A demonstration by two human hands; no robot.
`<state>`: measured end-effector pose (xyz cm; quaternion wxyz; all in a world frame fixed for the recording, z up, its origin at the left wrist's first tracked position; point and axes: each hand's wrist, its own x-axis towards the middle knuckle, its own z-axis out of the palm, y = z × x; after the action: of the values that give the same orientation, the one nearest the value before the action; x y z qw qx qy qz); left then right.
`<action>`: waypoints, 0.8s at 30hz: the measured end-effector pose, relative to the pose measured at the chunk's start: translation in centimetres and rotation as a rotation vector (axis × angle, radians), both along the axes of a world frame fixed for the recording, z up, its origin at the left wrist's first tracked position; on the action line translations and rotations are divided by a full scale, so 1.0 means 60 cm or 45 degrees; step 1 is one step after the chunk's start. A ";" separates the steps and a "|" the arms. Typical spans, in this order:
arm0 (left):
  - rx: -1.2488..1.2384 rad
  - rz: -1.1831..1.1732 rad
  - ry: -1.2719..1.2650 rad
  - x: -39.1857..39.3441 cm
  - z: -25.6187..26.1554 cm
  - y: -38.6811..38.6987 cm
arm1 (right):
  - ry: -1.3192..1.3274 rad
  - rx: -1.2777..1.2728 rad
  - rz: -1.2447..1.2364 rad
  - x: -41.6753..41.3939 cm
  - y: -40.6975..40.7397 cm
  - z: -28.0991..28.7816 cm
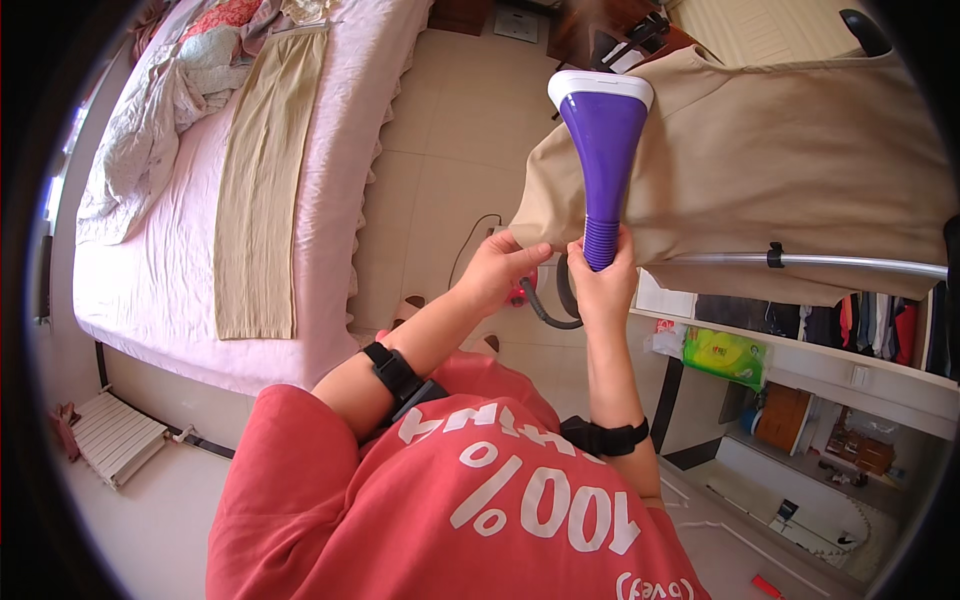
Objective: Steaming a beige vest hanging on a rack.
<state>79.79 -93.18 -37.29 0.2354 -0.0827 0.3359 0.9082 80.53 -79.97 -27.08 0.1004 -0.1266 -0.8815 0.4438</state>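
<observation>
My right hand (606,277) is closed round the ribbed grip of a purple and white handheld garment steamer head (609,150), held upright in the picture. Its wide white end lies against or just over a hanging tan garment (780,150). With its fingers, my left hand (499,270) pinches the lower left edge of that garment. A dark ribbed hose (547,315) curves below my hands beside a red part on the floor, partly hidden. Faint steam seems to rise above the steamer's white end.
Left of me, tan trousers (266,195) lie flat on a pink-sheeted bed (330,187) beside crumpled bedding (142,165). A metal rail (862,262) crosses at right, above shelves of clothes (825,322) and a green package (724,356). A thin cable (461,247) runs over the floor.
</observation>
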 end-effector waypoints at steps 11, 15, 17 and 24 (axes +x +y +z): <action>0.310 0.093 -0.283 -0.025 -0.056 -0.008 | 0.031 0.375 0.001 0.014 0.031 -0.003; 0.185 0.088 -0.290 -0.029 -0.123 -0.003 | -0.091 0.508 0.029 0.036 0.062 -0.086; 0.154 0.077 -0.371 -0.027 -0.120 -0.012 | -0.165 0.451 0.049 0.052 0.070 -0.094; -0.099 -0.011 -0.423 -0.026 -0.135 -0.059 | 0.377 0.197 -0.255 0.023 0.083 0.088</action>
<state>78.22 -96.73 -45.39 0.2881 -0.2393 0.3275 0.8674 81.89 -75.00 -21.82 0.2822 -0.1388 -0.8715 0.3764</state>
